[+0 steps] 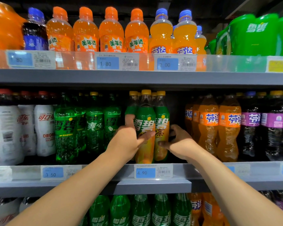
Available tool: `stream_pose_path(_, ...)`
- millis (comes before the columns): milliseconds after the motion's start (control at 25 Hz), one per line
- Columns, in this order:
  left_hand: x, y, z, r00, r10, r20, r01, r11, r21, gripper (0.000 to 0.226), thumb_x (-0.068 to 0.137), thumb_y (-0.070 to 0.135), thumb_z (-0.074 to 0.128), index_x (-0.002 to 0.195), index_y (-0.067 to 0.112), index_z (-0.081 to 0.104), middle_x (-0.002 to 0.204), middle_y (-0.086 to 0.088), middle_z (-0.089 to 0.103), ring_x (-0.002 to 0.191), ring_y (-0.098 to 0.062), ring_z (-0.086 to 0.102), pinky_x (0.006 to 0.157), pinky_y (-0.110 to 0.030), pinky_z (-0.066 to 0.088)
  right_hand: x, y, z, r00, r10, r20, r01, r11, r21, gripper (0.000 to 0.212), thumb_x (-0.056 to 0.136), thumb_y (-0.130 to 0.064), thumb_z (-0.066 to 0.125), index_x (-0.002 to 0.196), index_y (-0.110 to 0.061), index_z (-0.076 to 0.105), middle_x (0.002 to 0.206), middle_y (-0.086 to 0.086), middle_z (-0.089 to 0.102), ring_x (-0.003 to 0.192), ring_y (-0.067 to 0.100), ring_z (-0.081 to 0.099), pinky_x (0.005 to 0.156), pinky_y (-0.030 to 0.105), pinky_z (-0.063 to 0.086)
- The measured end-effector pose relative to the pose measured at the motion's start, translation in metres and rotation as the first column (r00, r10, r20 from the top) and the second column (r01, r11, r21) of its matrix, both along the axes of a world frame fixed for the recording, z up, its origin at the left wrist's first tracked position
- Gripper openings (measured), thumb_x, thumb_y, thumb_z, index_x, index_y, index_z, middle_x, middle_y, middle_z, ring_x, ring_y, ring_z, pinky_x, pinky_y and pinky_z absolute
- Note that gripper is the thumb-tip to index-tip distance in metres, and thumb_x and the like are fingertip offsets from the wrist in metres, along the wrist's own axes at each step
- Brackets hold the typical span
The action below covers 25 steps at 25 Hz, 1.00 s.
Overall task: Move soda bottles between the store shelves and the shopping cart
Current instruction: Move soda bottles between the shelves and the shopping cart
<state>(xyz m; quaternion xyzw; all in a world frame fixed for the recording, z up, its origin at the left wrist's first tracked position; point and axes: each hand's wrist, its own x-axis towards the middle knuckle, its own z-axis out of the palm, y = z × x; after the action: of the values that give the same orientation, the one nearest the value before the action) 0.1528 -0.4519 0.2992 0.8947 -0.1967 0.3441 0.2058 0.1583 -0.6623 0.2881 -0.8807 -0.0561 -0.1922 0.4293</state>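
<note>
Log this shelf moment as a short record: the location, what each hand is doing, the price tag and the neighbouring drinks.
location: middle shelf
left hand: grips the front yellow-capped Sprite bottle
right hand: holds the second yellow-capped bottle, beside the first
price tag: 4.90, below those bottles
neighbours: green Sprite bottles on the left, orange Fanta bottles on the right

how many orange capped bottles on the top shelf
4 orange-capped bottles, side by side in the front row of the top shelf: first, second, third, fourth, between a dark blue-capped bottle and blue-capped orange bottles. More may be hidden behind.
</note>
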Motion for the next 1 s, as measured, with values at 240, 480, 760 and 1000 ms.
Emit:
stream_pose_path(240, 0.005, -0.004, 0.0, 0.999, -0.029, -0.02, 0.026, 0.991, -0.13, 0.092, 0.068, 0.087, 0.043, 0.128, 0.02, 0.024, 0.09, -0.01, 0.063, 0.062, -0.016, 0.054, 0.045, -0.021, 0.031, 0.001, -0.006, 0.0, 1.0, -0.002, 0.005, 0.001, 0.998, 0.062, 0.065, 0.08, -0.025, 0.086, 0.134, -0.023, 0.05, 0.123, -0.002, 0.064, 0.104, 0.018, 0.062, 0.079, 0.028, 0.055)
stream_pose_path(480, 0.009, -0.014, 0.007, 0.987, 0.026, -0.157, -0.057, 0.978, -0.2, 0.083, 0.07, 0.08, 0.067, 0.119, 0.017, 0.042, 0.1, -0.004, 0.061, 0.078, -0.025, 0.066, 0.063, -0.036, 0.057, 0.004, -0.007, -0.001, 1.0, -0.001, 0.015, 0.0, 0.998, 0.064, 0.061, 0.077, -0.028, 0.088, 0.125, -0.029, 0.049, 0.101, -0.017, 0.058, 0.089, 0.006, 0.06, 0.07, 0.025, 0.056)
stream_pose_path(760, 0.01, 0.011, 0.016, 0.997, 0.009, 0.075, 0.009, 0.971, -0.24, 0.071, 0.075, 0.088, 0.027, 0.064, 0.021, 0.045, 0.054, 0.003, 0.05, 0.052, -0.015, 0.051, 0.048, -0.026, 0.029, 0.005, -0.003, -0.001, 1.0, -0.019, 0.013, 0.019, 1.0, -0.018, 0.056, 0.083, -0.033, 0.083, 0.129, -0.031, 0.051, 0.111, -0.014, 0.059, 0.102, 0.014, 0.059, 0.08, 0.027, 0.05)
stream_pose_path(1000, 0.015, 0.033, 0.006, 0.998, -0.052, 0.016, 0.055, 0.961, -0.27, 0.072, 0.064, 0.092, 0.048, 0.06, 0.02, 0.052, 0.047, 0.006, 0.051, 0.047, -0.009, 0.049, 0.048, -0.024, 0.033, 0.005, 0.001, -0.004, 0.998, -0.052, 0.021, 0.053, 0.998, -0.04, 0.051, 0.084, -0.04, 0.08, 0.123, -0.033, 0.048, 0.111, -0.012, 0.058, 0.099, 0.015, 0.059, 0.068, 0.021, 0.046)
